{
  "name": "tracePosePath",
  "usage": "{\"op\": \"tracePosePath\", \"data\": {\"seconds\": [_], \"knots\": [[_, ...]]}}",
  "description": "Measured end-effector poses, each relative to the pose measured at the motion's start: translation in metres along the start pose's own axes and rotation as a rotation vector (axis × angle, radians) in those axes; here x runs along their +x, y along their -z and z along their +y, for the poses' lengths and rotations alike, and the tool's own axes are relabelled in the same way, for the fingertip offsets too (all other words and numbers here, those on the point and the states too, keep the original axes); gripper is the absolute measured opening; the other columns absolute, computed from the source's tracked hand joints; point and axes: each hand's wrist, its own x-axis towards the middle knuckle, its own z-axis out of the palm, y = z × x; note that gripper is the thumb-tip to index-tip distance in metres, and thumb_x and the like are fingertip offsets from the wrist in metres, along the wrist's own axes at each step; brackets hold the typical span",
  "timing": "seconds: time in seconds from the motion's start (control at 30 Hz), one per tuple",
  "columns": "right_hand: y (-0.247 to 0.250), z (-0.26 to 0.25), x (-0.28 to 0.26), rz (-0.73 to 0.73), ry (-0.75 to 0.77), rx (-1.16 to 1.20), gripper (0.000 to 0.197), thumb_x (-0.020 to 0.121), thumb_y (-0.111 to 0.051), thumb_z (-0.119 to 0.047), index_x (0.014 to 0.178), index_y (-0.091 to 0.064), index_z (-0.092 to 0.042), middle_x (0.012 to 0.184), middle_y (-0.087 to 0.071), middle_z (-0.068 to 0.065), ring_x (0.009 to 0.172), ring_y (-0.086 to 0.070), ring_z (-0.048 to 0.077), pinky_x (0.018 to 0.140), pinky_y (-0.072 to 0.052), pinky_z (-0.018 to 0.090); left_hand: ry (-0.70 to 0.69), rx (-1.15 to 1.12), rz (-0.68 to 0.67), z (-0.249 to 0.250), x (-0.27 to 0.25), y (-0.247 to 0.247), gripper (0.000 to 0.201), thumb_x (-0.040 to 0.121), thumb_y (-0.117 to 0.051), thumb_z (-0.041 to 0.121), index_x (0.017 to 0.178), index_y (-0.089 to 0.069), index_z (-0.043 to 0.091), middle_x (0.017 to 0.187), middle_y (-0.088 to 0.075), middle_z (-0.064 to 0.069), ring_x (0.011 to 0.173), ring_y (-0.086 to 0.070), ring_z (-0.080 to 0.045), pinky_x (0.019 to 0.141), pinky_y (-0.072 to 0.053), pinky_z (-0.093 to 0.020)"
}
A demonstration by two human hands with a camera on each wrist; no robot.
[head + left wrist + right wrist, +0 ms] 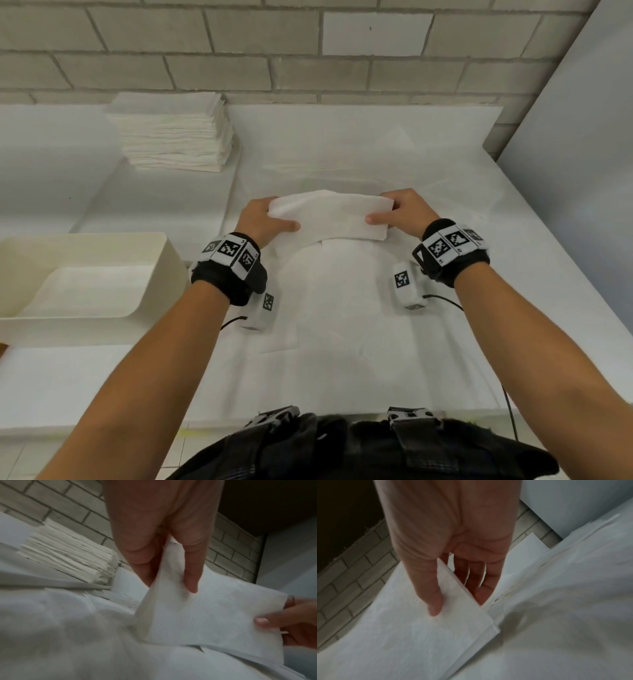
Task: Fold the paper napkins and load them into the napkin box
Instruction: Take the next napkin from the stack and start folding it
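The fold is being made now. The left hand (262,221) and right hand (400,214) each pinch one end of a napkin (329,216), lifted over the middle of the counter (445,240). Next, press it flat, then carry it to the box (164,260) at the counter's left edge.

Napkin (329,214) held up mid-table (445,164) btwn both hands: left hand (263,219) at its left end, right hand (402,212) at its right end, over flat sheets (342,301) lying nearer the person. Napkin stack (174,133) at back left by the wall (239,51). Napkin box (85,274) front left, beside left wrist.
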Motion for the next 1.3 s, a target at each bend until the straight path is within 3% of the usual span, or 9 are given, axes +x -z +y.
{"op": "tracePosePath", "data": {"seconds": [0.07, 0.17, 0.3, 0.37, 0.47, 0.63, 0.83, 0.97, 1.3], "knots": [[-0.005, 0.007, -0.003, 0.023, -0.021, 0.005, 0.013, 0.077, -0.074, -0.01, 0.087, -0.067, -0.014, 0.087, -0.064, 0.004, 0.087, -0.061, 0.022, 0.081, -0.052, 0.035, -0.013, 0.04, 0.019, -0.005, -0.001, -0.006, 0.044, 0.072, -0.078, 0.011, 0.112, -0.06, 0.011, 0.102, -0.06, -0.005, 0.1, -0.056, -0.024, 0.066, -0.042, -0.017], [-0.01, 0.014, -0.006, 0.056, -0.045, 0.051, 0.042, 0.074, -0.077, -0.012, 0.113, -0.062, -0.015, 0.101, -0.063, 0.0, 0.098, -0.061, 0.021, 0.088, -0.05, 0.032, -0.093, 0.019, 0.072, -0.006, -0.005, -0.01, 0.075, 0.07, -0.08, 0.01, 0.134, -0.042, 0.022, 0.121, -0.052, 0.001, 0.109, -0.047, -0.017, 0.087, -0.036, -0.019], [-0.008, 0.005, -0.009, 0.141, 0.107, 0.072, 0.062, 0.074, -0.078, -0.015, 0.127, -0.049, -0.025, 0.103, -0.053, -0.016, 0.102, -0.053, 0.013, 0.088, -0.043, 0.022, -0.24, 0.072, 0.082, 0.004, -0.005, -0.008, 0.088, 0.07, -0.079, 0.009, 0.141, -0.031, 0.03, 0.105, -0.055, -0.002, 0.1, -0.05, -0.015, 0.088, -0.04, -0.023], [-0.006, -0.002, -0.007, 0.128, 0.145, 0.014, 0.064, 0.076, -0.076, -0.014, 0.131, -0.046, -0.025, 0.105, -0.053, -0.009, 0.103, -0.051, 0.012, 0.087, -0.039, 0.019, -0.203, 0.221, 0.035, 0.007, 0.0, -0.008, 0.081, 0.072, -0.078, 0.012, 0.138, -0.036, 0.031, 0.106, -0.057, -0.007, 0.101, -0.053, -0.02, 0.088, -0.043, -0.028], [-0.009, -0.004, -0.003, 0.069, 0.104, -0.111, 0.053, 0.079, -0.072, -0.01, 0.127, -0.051, -0.019, 0.116, -0.056, 0.001, 0.109, -0.051, 0.016, 0.087, -0.036, 0.017, -0.129, 0.365, -0.036, 0.003, 0.003, -0.009, 0.059, 0.076, -0.074, 0.014, 0.13, -0.049, 0.021, 0.118, -0.06, -0.011, 0.109, -0.055, -0.03, 0.089, -0.045, -0.032], [-0.007, -0.004, 0.001, 0.136, 0.097, -0.128, 0.035, 0.08, -0.071, -0.013, 0.113, -0.061, -0.009, 0.113, -0.062, 0.007, 0.096, -0.052, 0.014, 0.08, -0.037, 0.019, -0.147, 0.379, 0.012, 0.008, 0.005, -0.003, 0.032, 0.083, -0.067, 0.015, 0.113, -0.061, 0.007, 0.108, -0.064, -0.013, 0.102, -0.057, -0.029, 0.078, -0.04, -0.026], [-0.009, 0.003, 0.003, 0.157, 0.021, -0.04, 0.044, 0.076, -0.075, -0.012, 0.115, -0.057, -0.01, 0.103, -0.057, 0.001, 0.097, -0.054, 0.017, 0.079, -0.041, 0.023, -0.018, 0.182, -0.036, -0.002, 0.003, 0.001, 0.027, 0.079, -0.072, 0.015, 0.103, -0.064, 0.008, 0.099, -0.064, -0.011, 0.098, -0.061, -0.031, 0.086, -0.051, -0.037], [-0.008, 0.004, 0.005, 0.112, -0.033, 0.046, 0.049, 0.073, -0.077, -0.007, 0.117, -0.054, -0.007, 0.11, -0.061, 0.008, 0.101, -0.059, 0.022, 0.087, -0.049, 0.031, 0.114, 0.046, -0.063, -0.007, 0.009, 0.004, 0.04, 0.076, -0.076, 0.015, 0.112, -0.062, 0.004, 0.111, -0.065, -0.016, 0.102, -0.063, -0.032, 0.091, -0.052, -0.046], [-0.013, 0.015, 0.004, -0.01, -0.13, 0.085, 0.036, 0.074, -0.077, -0.009, 0.107, -0.064, -0.011, 0.101, -0.064, 0.007, 0.095, -0.06, 0.022, 0.081, -0.049, 0.032, 0.153, 0.11, -0.093, -0.013, 0.009, -0.005, 0.052, 0.075, -0.078, 0.022, 0.119, -0.058, 0.004, 0.113, -0.064, -0.013, 0.106, -0.06, -0.029, 0.091, -0.05, -0.039]]}}
